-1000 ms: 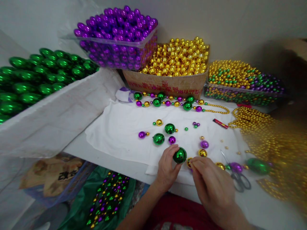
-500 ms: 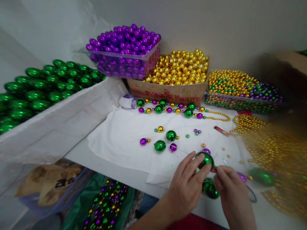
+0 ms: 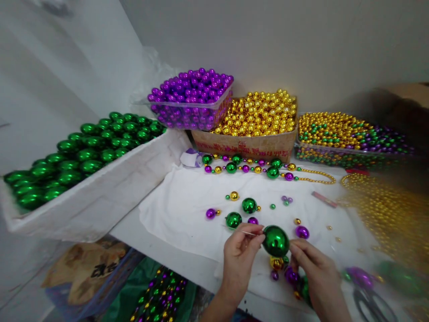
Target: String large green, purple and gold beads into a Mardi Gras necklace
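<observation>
A large shiny green bead [image 3: 276, 240] is held up between my two hands, above the cloth. My left hand [image 3: 239, 252] pinches at its left end, and a thin pale needle or thread sticks out leftward from those fingers. At the bead's right end, my right hand [image 3: 315, 266] closes thumb and finger on its tip. Below hang strung beads: a gold bead [image 3: 276, 262], a purple bead [image 3: 291, 276] and a green one partly hidden by the right hand. Loose green beads [image 3: 249, 205] and a purple bead [image 3: 302, 231] lie nearby on the white cloth [image 3: 187, 214].
Behind stand tubs of purple beads [image 3: 194, 96], gold beads [image 3: 258, 112] and small mixed beads [image 3: 335, 134]. A white foam box [image 3: 110, 197] of green beads is at left. A finished-looking necklace [image 3: 246, 168], a lighter-like stick [image 3: 324, 199], gold chains and dark scissors [image 3: 372, 306] lie around.
My left hand has gone from spread fingers over the green bead to a pinch at its left end. The bead is now raised between both hands. The camera view has shifted up and left.
</observation>
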`<act>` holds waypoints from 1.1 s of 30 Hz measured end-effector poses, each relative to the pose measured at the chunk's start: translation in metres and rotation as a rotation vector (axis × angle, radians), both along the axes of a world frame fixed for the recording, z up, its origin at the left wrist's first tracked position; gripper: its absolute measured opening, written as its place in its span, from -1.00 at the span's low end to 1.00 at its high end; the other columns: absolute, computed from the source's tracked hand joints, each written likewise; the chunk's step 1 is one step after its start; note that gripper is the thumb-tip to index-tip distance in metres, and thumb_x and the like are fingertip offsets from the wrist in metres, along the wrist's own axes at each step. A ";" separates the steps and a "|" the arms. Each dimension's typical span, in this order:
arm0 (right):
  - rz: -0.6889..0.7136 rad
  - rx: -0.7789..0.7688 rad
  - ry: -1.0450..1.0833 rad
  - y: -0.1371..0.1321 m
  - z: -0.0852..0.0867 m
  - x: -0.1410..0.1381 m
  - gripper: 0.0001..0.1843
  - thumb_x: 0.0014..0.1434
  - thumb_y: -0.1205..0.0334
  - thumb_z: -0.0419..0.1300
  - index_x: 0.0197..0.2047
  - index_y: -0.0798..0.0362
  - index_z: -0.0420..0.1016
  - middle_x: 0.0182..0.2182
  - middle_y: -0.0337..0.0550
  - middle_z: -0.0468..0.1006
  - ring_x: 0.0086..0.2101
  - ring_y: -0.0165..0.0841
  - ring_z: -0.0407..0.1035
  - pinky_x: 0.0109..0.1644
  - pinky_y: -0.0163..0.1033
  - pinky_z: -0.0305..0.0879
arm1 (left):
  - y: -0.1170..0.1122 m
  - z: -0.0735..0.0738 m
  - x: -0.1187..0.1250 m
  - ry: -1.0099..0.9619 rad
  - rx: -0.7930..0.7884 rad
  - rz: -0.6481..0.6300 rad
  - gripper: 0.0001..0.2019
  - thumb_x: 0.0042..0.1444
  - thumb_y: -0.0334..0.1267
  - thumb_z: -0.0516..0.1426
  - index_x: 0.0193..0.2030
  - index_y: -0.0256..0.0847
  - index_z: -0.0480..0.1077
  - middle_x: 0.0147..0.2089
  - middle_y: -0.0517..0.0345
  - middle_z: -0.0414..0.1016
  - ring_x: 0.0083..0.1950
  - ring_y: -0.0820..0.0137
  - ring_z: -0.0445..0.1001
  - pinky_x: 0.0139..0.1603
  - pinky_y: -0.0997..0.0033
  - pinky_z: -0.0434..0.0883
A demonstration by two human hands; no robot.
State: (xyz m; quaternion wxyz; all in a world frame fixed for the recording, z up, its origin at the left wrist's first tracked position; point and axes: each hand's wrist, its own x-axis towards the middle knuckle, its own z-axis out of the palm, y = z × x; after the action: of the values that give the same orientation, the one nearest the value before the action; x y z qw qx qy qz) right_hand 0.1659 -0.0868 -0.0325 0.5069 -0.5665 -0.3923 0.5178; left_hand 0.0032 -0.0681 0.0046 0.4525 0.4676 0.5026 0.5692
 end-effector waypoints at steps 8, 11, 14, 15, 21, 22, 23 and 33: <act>0.249 0.153 -0.311 0.006 0.004 0.008 -0.71 0.21 0.03 0.15 -0.12 -0.04 0.59 -0.15 -0.11 0.55 -0.09 -0.24 0.39 -0.05 -0.20 0.29 | 0.014 -0.003 -0.016 0.028 -0.034 -0.014 -0.89 0.14 -0.30 0.17 -0.33 -0.26 0.51 -0.32 0.12 0.56 -0.27 0.43 0.48 -0.18 0.48 0.44; 0.153 0.190 -0.474 0.007 0.007 0.013 -0.67 0.22 0.06 0.15 0.03 -0.10 0.52 -0.02 -0.12 0.51 0.01 -0.23 0.32 0.06 -0.14 0.22 | 0.018 -0.005 -0.017 0.052 -0.031 -0.029 -0.89 0.16 -0.30 0.16 -0.32 -0.26 0.50 -0.34 0.13 0.55 -0.30 0.44 0.49 -0.24 0.50 0.45; 0.167 0.266 -0.497 0.014 0.018 0.009 -0.66 0.22 0.13 0.15 0.06 -0.14 0.51 -0.02 -0.15 0.50 0.02 -0.26 0.30 0.12 -0.12 0.15 | 0.021 -0.004 -0.012 0.078 -0.018 -0.063 -0.88 0.16 -0.30 0.15 -0.33 -0.28 0.49 -0.34 0.13 0.54 -0.34 0.44 0.51 -0.29 0.49 0.46; 0.194 0.264 -0.444 0.017 0.021 0.007 -0.68 0.20 0.14 0.18 0.02 -0.13 0.53 -0.04 -0.15 0.50 0.01 -0.26 0.30 0.12 -0.12 0.15 | 0.021 -0.003 -0.009 0.086 -0.006 -0.076 -0.88 0.17 -0.30 0.14 -0.33 -0.28 0.49 -0.34 0.13 0.53 -0.35 0.44 0.51 -0.29 0.48 0.46; 0.220 0.070 -0.122 0.034 0.018 -0.004 -0.80 0.15 0.08 0.23 -0.37 0.02 0.55 -0.43 -0.20 0.52 -0.40 -0.39 0.33 -0.32 -0.28 0.22 | 0.027 0.005 0.002 -0.039 -0.007 -0.117 -0.90 0.15 -0.31 0.17 -0.34 -0.27 0.47 -0.34 0.14 0.55 -0.37 0.45 0.51 -0.33 0.48 0.47; 0.220 0.043 -0.082 0.035 0.017 -0.003 -0.78 0.15 0.06 0.23 -0.37 0.04 0.53 -0.45 -0.21 0.52 -0.46 -0.43 0.29 -0.39 -0.31 0.19 | 0.028 0.006 0.003 -0.088 -0.023 -0.111 -0.91 0.15 -0.30 0.17 -0.33 -0.27 0.46 -0.34 0.14 0.55 -0.38 0.46 0.51 -0.35 0.48 0.47; 0.227 0.022 -0.042 0.035 0.017 -0.002 -0.77 0.13 0.05 0.24 -0.37 0.05 0.52 -0.45 -0.21 0.52 -0.49 -0.45 0.27 -0.43 -0.33 0.16 | 0.030 0.007 0.003 -0.137 -0.039 -0.102 -0.90 0.15 -0.29 0.17 -0.32 -0.28 0.45 -0.34 0.14 0.56 -0.40 0.46 0.50 -0.36 0.49 0.46; 0.178 0.037 0.325 0.036 0.080 -0.007 -0.80 0.09 0.14 0.30 -0.44 0.07 0.45 -0.67 -0.33 0.32 -0.63 -0.57 0.18 -0.55 -0.45 0.08 | 0.026 0.029 -0.001 -0.205 -0.003 -0.496 -0.60 0.04 -0.29 0.27 0.05 -0.15 0.38 0.06 0.04 0.48 0.11 0.26 0.41 0.14 0.26 0.33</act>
State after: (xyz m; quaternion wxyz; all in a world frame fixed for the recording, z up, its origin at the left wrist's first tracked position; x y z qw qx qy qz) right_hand 0.1593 -0.0510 0.0474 0.5260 -0.4290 -0.3635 0.6381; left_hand 0.0021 -0.0421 0.0332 0.6275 0.5157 0.3250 0.4845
